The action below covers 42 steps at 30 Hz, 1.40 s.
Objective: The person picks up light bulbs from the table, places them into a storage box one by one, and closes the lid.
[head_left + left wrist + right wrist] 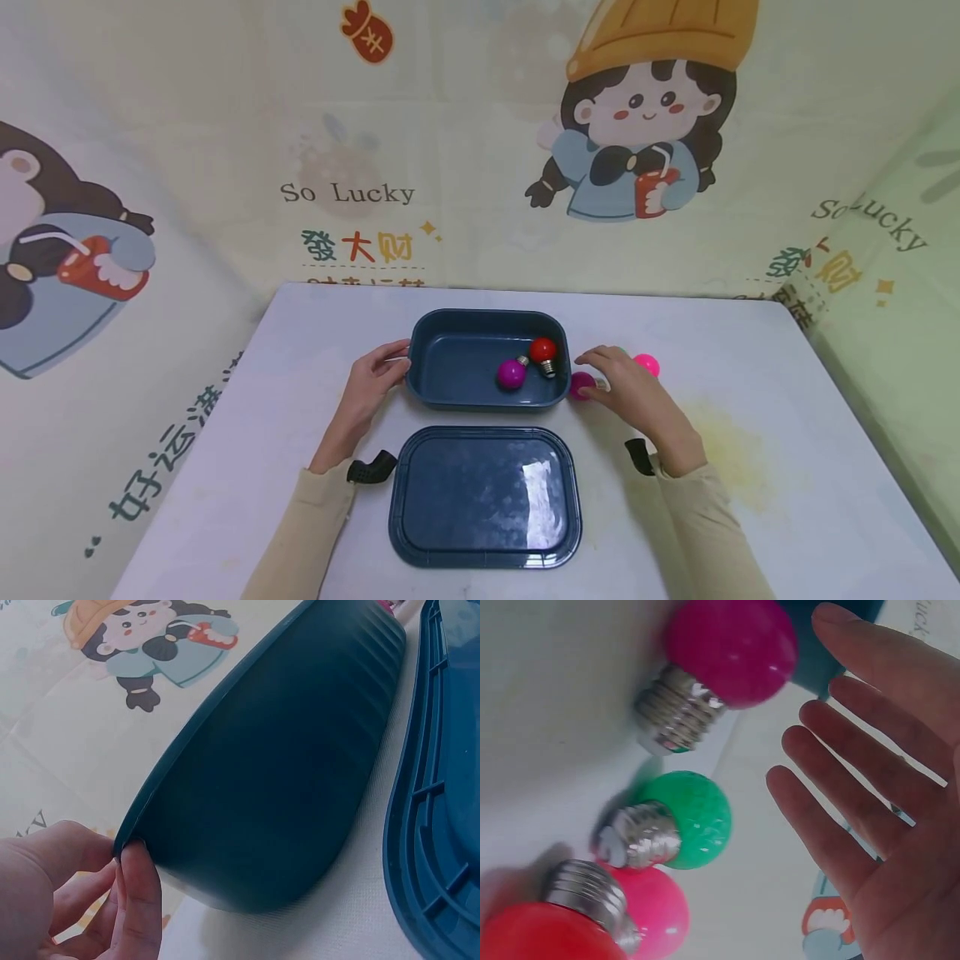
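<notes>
A dark blue plastic box (450, 400) stands without its lid on the table, a red light bulb (543, 350) and a purple light bulb (512, 374) lying in its right half. At its left end my left hand (372, 377) pinches the rim; the left wrist view has fingertips on both sides of the edge (135, 838). Just outside the right end lies another purple bulb (735, 649). Beside that bulb is my right hand (900, 817), fingers extended and spread, nothing gripped. Green (701, 821), pink (656, 907) and red (547, 934) bulbs lie close together near it.
In front of the box, the matching dark blue lid (485, 497) lies flat on the white table (225, 500). A printed cloth (480, 150) hangs behind the table and along its sides. Black straps (371, 468) show at both wrists.
</notes>
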Tool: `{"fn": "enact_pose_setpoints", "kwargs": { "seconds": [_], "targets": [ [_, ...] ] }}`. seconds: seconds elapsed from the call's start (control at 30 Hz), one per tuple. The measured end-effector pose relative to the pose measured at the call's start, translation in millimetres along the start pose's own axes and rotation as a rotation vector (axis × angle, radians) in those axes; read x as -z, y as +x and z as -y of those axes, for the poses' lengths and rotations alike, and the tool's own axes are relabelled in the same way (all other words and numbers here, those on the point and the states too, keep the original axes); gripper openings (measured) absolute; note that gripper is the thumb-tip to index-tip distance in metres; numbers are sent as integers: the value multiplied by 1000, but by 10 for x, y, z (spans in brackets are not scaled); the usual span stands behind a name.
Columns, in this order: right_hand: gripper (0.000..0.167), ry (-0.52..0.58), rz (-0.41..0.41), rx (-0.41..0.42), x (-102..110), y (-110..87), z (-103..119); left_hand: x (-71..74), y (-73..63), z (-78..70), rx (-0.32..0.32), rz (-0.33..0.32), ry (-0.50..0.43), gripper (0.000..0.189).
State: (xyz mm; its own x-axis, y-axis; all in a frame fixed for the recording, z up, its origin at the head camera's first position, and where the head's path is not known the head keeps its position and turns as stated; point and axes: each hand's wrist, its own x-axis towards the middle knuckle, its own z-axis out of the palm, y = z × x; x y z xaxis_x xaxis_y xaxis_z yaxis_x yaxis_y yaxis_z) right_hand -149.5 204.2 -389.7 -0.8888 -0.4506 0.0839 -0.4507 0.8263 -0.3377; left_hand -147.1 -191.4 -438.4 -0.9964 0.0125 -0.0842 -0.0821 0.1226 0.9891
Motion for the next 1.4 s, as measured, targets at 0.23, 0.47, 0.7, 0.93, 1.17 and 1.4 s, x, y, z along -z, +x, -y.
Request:
{"fn": "enact_pose_setpoints", "kwargs": {
  "seconds": [0.23,0.47,0.7,0.93,1.17,1.4],
  "targets": [
    [46,-12,9,-10,-67,11,-42,-7,-5,-1,5,-3,11,42],
    [44,1,19,-14,-106,33,-66,-3,-8,2,2,-3,14,43],
    [42,50,30,-20,-160,48,-118,-3,-4,10,3,-4,15,43],
    [41,78,29,-42,-195,52,-136,4,-3,13,3,1,6,44],
    [39,73,34,-42,-177,47,-128,9,0,25,2,3,10,45],
    [39,58,23,-42,-77,51,-82,16,-6,33,-2,6,3,46]
  ]
}}
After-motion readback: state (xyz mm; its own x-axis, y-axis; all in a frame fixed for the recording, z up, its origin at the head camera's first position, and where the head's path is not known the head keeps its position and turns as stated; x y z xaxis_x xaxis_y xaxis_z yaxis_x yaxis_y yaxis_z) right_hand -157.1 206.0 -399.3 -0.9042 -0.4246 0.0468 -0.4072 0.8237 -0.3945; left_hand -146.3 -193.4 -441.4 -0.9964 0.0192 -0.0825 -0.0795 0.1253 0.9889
